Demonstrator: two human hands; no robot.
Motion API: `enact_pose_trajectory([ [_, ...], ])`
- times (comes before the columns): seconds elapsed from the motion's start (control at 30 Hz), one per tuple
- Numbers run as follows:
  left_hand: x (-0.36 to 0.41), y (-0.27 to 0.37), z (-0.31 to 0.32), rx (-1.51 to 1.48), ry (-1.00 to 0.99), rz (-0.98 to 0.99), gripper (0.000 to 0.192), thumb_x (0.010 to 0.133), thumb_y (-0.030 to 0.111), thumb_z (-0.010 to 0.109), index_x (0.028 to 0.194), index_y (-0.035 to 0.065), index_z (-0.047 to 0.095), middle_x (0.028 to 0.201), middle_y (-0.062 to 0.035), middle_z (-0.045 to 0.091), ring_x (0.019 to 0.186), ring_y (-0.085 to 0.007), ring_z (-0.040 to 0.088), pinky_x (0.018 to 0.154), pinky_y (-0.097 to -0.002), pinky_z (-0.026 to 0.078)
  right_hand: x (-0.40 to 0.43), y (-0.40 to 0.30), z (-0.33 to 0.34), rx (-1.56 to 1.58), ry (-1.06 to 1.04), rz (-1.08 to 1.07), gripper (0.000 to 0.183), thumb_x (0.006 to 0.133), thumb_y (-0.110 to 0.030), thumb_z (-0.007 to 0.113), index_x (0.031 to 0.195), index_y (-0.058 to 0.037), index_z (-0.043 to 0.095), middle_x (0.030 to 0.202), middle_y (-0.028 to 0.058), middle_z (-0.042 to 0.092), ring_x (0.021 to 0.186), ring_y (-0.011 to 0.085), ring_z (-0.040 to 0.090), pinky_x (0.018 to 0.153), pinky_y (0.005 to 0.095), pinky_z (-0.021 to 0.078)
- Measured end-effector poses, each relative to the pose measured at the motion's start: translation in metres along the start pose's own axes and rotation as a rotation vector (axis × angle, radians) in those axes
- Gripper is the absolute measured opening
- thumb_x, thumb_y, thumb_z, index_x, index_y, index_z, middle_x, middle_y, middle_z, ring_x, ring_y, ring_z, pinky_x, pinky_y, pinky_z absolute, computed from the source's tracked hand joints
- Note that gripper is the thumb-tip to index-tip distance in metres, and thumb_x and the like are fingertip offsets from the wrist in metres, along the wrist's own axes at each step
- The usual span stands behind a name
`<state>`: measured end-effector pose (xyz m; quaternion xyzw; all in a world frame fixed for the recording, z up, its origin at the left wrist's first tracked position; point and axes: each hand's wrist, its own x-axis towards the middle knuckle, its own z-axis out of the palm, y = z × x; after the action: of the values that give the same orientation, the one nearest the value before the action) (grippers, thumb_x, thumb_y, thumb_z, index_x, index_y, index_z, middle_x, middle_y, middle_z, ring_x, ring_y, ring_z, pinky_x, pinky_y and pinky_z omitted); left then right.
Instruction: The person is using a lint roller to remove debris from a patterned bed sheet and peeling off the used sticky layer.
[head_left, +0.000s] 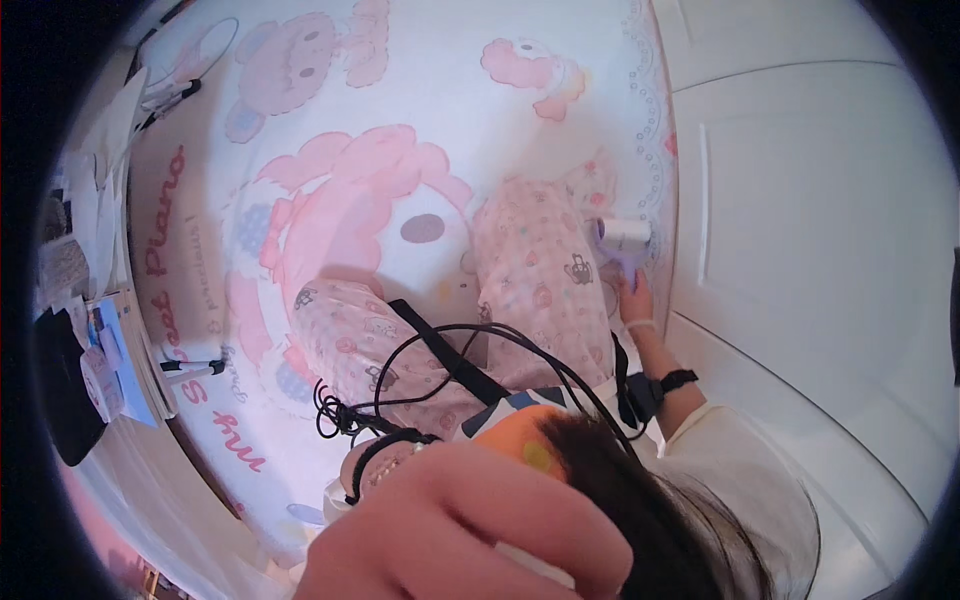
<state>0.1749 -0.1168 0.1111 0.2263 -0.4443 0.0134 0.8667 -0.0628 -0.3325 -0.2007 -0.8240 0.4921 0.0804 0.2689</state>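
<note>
My right hand (636, 301) is on the right, closed around the purple handle of a lint roller (625, 234). The roller's white roll lies against the printed bed sheet (427, 97), beside my knee in pink patterned trousers (536, 262). Very near the camera, at the bottom, my left hand (465, 525) is raised with its fingers curled. Whether it holds anything is hidden. A black band and a beaded bracelet circle the left wrist. Black cables (487, 327) and a black strap (450, 352) hang across my lap.
A white panelled surface (795, 202) borders the bed on the right. Along the left edge are books (135, 360), papers, a round pink-and-white container (101, 382) and a black item (67, 390). Black-and-white supports (193, 367) reach over the sheet's left side.
</note>
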Motion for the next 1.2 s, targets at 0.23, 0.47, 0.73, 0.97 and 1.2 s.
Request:
enact_pose_trajectory([
  [0.23, 0.015, -0.017, -0.006, 0.287, 0.094, -0.149, 0.011, 0.068, 0.014, 0.055, 0.074, 0.0183, 0.047, 0.061, 0.0022, 0.044, 0.050, -0.0121, 0.043, 0.046, -0.0253, 0.041, 0.146, -0.097, -0.012, 0.058, 0.060, -0.190, 0.046, 0.076, -0.032, 0.046, 0.106, 0.0023, 0.044, 0.100, 0.0246, 0.049, 0.095, 0.0370, 0.046, 0.080, 0.0378, 0.0362],
  [0.47, -0.019, -0.107, -0.103, 0.699, 0.393, -0.378, 0.016, 0.070, 0.007, 0.053, 0.055, 0.0062, 0.049, 0.052, -0.0036, 0.047, 0.052, -0.0161, 0.048, 0.068, -0.0425, 0.039, 0.303, -0.205, -0.018, -0.001, 0.108, -0.229, 0.055, 0.074, -0.040, 0.044, 0.109, 0.0021, 0.043, 0.107, 0.0233, 0.045, 0.102, 0.0345, 0.042, 0.086, 0.0355, 0.0327],
  [0.73, -0.155, -0.202, -0.256, 1.783, -0.117, -1.070, 0.052, 0.073, 0.013, 0.049, 0.121, 0.0046, 0.029, 0.123, -0.0106, 0.033, 0.116, -0.0300, 0.025, 0.096, -0.0429, 0.015, 0.436, -0.319, -0.026, -0.004, -0.042, -0.165, 0.055, 0.075, -0.043, 0.041, 0.107, 0.0013, 0.043, 0.079, 0.0161, 0.054, 0.057, 0.0236, 0.054, 0.053, 0.0346, 0.0434],
  [0.97, -0.179, -0.217, -0.258, 2.039, -0.356, -1.122, 0.052, 0.076, 0.025, 0.041, 0.124, 0.0082, 0.027, 0.131, -0.0071, 0.022, 0.121, -0.0298, 0.015, 0.097, -0.0442, 0.009, 0.447, -0.290, -0.034, -0.164, -0.126, -0.239, 0.060, 0.076, -0.047, 0.034, 0.111, 0.0018, 0.040, 0.107, 0.0264, 0.044, 0.100, 0.0390, 0.042, 0.088, 0.0387, 0.0304],
  [1.2, -0.188, -0.210, -0.262, 2.083, -0.338, -1.026, 0.052, 0.077, 0.025, 0.040, 0.124, 0.0084, 0.026, 0.131, -0.0072, 0.022, 0.121, -0.0292, 0.015, 0.097, -0.0437, 0.009, 0.260, -0.197, -0.027, -0.111, -0.168, -0.038, 0.053, 0.079, -0.040, 0.036, 0.113, 0.0002, 0.035, 0.103, 0.0279, 0.045, 0.098, 0.0416, 0.042, 0.085, 0.0423, 0.0324],
])
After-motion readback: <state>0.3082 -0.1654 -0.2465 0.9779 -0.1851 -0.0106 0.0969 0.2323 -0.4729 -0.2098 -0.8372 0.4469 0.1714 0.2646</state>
